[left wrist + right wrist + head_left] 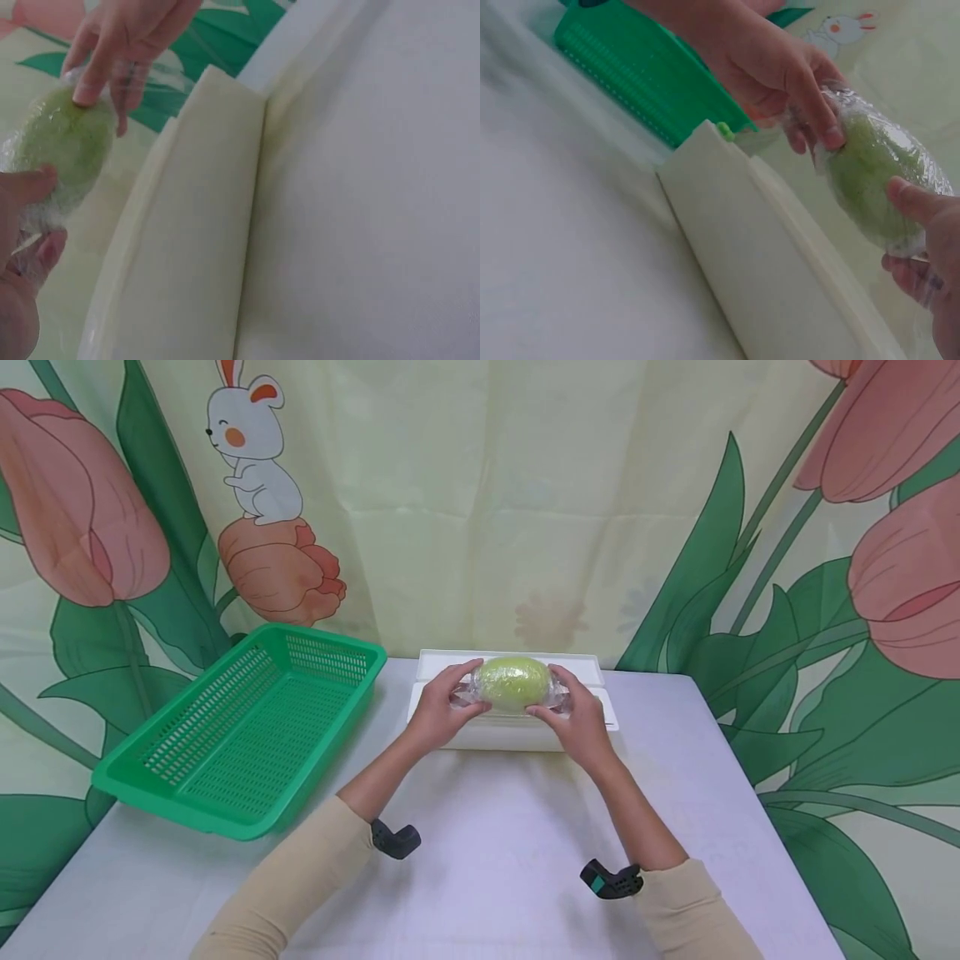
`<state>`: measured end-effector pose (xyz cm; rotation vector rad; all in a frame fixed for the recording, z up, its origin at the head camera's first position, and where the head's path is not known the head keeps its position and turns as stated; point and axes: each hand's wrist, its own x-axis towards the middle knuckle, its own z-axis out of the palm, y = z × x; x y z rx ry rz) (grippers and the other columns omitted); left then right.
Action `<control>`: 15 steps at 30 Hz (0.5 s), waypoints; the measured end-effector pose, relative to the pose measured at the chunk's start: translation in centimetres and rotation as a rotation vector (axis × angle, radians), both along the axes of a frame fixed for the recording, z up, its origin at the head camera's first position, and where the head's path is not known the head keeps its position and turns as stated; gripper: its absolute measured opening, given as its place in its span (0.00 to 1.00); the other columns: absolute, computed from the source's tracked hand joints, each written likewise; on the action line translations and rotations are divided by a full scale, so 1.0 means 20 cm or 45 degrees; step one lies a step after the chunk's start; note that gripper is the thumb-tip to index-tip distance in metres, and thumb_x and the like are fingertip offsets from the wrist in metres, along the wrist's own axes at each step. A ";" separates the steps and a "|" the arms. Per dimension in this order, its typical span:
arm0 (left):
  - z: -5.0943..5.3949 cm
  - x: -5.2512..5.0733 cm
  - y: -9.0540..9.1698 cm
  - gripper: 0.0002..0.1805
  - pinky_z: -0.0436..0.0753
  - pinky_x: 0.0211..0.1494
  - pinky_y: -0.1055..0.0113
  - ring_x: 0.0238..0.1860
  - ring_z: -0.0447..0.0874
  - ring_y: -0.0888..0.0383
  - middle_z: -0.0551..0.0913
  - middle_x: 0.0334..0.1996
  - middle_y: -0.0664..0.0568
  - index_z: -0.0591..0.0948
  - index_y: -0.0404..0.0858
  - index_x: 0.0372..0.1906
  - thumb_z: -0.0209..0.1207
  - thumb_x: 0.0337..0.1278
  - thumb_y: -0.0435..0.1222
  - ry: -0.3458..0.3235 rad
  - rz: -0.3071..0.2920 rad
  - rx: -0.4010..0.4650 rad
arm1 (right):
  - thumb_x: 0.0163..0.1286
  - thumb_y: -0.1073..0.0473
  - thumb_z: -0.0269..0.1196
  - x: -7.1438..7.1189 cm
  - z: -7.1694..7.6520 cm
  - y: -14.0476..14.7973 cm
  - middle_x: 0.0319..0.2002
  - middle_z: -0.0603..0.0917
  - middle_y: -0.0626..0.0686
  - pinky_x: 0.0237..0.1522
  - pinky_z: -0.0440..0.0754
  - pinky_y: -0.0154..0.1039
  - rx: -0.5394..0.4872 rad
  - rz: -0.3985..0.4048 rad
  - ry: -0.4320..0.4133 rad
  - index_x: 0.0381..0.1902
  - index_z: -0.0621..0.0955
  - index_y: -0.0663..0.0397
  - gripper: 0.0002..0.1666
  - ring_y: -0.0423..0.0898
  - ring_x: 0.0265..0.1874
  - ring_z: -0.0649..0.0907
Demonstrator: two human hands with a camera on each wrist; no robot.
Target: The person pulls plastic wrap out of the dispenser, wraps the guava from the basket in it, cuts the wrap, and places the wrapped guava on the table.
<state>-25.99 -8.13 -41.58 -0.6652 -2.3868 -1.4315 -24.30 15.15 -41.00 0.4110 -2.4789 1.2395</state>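
Both hands hold an oval green fruit point(513, 683), which looks like a mango, wrapped in clear plastic film. My left hand point(442, 708) grips its left end, with the thumb on the near side. At the other end my right hand point(583, 720) does the same. Bunched film point(557, 695) sticks out at the ends, partly behind the fingers. Just below the fruit stands a long white box point(517, 739). In the left wrist view the fruit point(71, 142) is in the air, apart from the box point(187, 225). The right wrist view shows both thumbs pressing the fruit point(870, 176).
A green plastic basket point(232, 752) with slotted sides stands at the left of the white-covered table point(495, 860). Behind the table hangs a cloth point(480, 510) printed with tulips and a rabbit. A small bright green piece point(725, 132) shows at the box's end.
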 end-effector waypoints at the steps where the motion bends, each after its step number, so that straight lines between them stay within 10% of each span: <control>1: 0.01 0.00 0.00 0.38 0.86 0.49 0.63 0.52 0.83 0.48 0.78 0.54 0.44 0.71 0.41 0.66 0.71 0.46 0.31 -0.002 -0.004 0.006 | 0.54 0.57 0.74 0.00 0.01 0.00 0.62 0.76 0.59 0.49 0.84 0.50 0.005 0.002 0.002 0.68 0.68 0.53 0.45 0.56 0.54 0.81; 15: 0.13 0.05 -0.01 0.38 0.86 0.49 0.65 0.47 0.86 0.48 0.78 0.55 0.45 0.72 0.43 0.66 0.72 0.46 0.32 -0.035 -0.026 -0.005 | 0.53 0.56 0.74 0.05 0.12 0.02 0.59 0.78 0.59 0.42 0.87 0.47 0.010 0.010 -0.010 0.68 0.68 0.49 0.45 0.54 0.45 0.85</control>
